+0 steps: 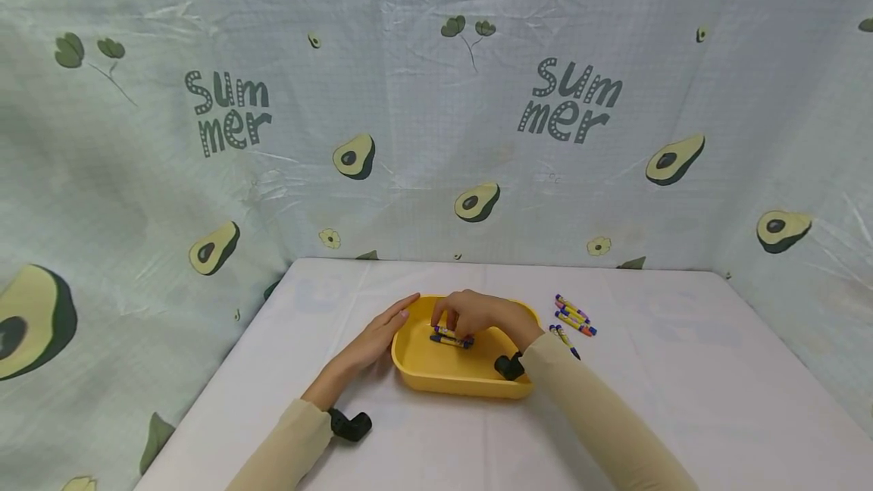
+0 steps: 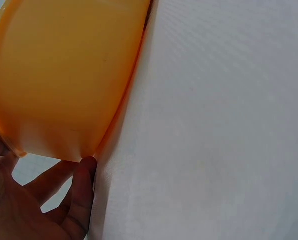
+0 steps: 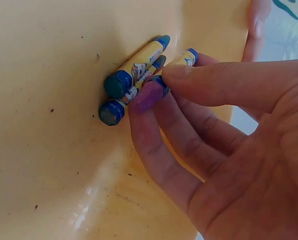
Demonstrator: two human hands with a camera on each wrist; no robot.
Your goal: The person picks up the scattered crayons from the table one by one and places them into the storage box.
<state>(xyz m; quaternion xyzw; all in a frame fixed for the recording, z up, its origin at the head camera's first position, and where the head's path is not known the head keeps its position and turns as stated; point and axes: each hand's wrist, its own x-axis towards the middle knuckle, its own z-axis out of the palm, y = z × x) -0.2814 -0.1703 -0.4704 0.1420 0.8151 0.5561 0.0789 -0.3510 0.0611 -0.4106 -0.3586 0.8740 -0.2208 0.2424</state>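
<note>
Right hand (image 3: 254,160): my fingers pinch a crayon (image 3: 149,97), its purple shown only at right wrist.
Left hand (image 1: 371,341): fingers spread against my tray (image 1: 464,385).
Curtain (image 1: 409,97): "summer", head view only.

On the bench (image 1: 423,445) stands a tray (image 1: 450,385), and in it lie two crayons (image 3: 138,69) side by side, just beside a third crayon (image 3: 150,96), which is in the right hand (image 1: 474,311). The left hand (image 1: 373,339) is at the tray's left side. To the right of the tray, more crayons (image 1: 575,322) lie on the bench, and behind the bench hangs a cloth (image 1: 409,97).
</note>
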